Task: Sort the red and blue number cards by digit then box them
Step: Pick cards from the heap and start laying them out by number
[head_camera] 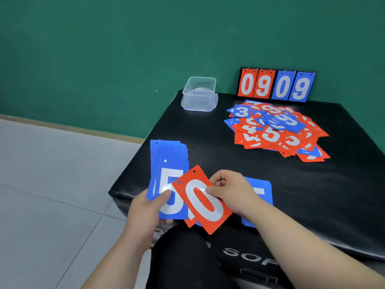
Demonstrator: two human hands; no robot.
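Grey tiled floor (52, 174) lies open at the left, past the black padded table's (198, 147) near-left edge; over that edge the left hand (145, 207) grips a fanned blue stack (166, 163), a 5 on top; the right hand (231, 190) pinches a red 0 card (206, 213) overlapping the stack; a blue card (261, 190) lies flat under the right wrist; bare surface stretches behind; a clear box (199, 94) stands at the far-left corner, the mixed pile (277, 130) far right, before a 0909 scoreboard (276, 85) against the green wall (104, 49).
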